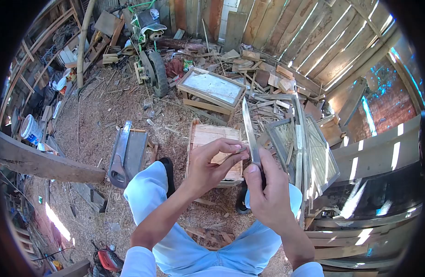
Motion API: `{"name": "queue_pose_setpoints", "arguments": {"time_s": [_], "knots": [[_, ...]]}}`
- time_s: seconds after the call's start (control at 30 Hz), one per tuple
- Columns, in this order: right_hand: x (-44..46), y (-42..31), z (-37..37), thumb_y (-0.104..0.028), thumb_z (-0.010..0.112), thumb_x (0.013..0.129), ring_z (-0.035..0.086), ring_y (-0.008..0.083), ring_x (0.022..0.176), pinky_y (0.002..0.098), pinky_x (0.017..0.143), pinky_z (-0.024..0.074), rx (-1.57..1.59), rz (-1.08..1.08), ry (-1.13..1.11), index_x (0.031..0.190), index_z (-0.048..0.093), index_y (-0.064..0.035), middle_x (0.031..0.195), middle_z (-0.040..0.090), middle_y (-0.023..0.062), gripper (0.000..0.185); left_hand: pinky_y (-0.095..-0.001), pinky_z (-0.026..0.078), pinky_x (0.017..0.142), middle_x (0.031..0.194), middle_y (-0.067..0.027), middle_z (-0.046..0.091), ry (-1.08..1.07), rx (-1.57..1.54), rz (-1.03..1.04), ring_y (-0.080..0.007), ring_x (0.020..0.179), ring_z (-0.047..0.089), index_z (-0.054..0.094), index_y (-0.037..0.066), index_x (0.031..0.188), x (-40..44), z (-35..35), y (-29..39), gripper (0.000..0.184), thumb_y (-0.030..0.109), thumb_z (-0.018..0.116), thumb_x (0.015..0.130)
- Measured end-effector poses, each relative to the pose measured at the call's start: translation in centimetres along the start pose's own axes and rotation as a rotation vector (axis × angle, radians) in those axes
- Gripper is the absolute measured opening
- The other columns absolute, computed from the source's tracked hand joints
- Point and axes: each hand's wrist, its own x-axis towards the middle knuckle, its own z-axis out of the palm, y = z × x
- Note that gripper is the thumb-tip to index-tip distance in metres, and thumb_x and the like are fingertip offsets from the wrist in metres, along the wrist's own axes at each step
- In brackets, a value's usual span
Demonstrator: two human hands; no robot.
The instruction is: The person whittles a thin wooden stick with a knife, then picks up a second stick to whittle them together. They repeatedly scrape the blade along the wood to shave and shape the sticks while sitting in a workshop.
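Observation:
My right hand (272, 196) is closed round the handle of a knife (249, 127), whose long blade points up and away from me. Close to the lower blade, my left hand (210, 168) is pinched, thumb and fingers together. A small dark bit shows at those fingertips, too small to name. Below both hands, between my feet, stands a wooden box or frame of pale slats (212, 134), partly hidden by my left hand.
A handsaw (120, 154) lies on a dark-topped small stool or board (137, 145) at the left. Ahead are a framed panel (212, 87), scrap wood (268, 83) and a wheel (154, 74). Glazed frames (318, 157) lean at right. A wooden beam (51, 159) juts in from the left.

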Motion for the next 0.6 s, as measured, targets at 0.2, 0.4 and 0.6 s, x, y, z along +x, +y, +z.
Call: {"name": "queue_pose_setpoints", "arguments": {"time_s": [0.2,0.4,0.6], "knots": [[0.1,-0.7,0.6,-0.002,0.04,0.091,0.062,0.035,0.069,0.0413,0.063,0.0462,-0.051,-0.024,-0.035,0.13,0.038,0.0033,0.081,0.059,0.025,0.04,-0.0322,0.054,0.066,0.091,-0.0135,0.067,-0.014,0.17,0.133,-0.0265,0.079,0.067,0.061,0.002,0.094,0.0,0.0,1.1,0.023,-0.001,0.072,0.074],[-0.3,-0.6,1.1,-0.005,0.038,0.093,0.061,0.0438,0.08,0.0455,0.068,0.0468,-0.03,-0.007,-0.053,0.131,0.035,0.0045,0.089,0.059,0.0295,0.039,-0.0346,0.053,0.065,0.092,-0.0151,0.066,-0.113,0.218,0.132,-0.0293,0.079,0.065,0.06,0.0,0.101,-0.7,-0.7,1.4,0.026,-0.002,0.068,0.077],[-0.6,-0.7,0.9,-0.005,0.038,0.093,0.061,0.0444,0.081,0.0473,0.07,0.0462,-0.037,0.016,-0.075,0.131,0.035,0.0046,0.089,0.059,0.0296,0.04,-0.032,0.053,0.063,0.085,-0.014,0.066,-0.077,0.202,0.126,-0.0287,0.074,0.066,0.063,0.001,0.098,-1.1,-0.5,1.4,0.027,-0.006,0.068,0.072]]}}
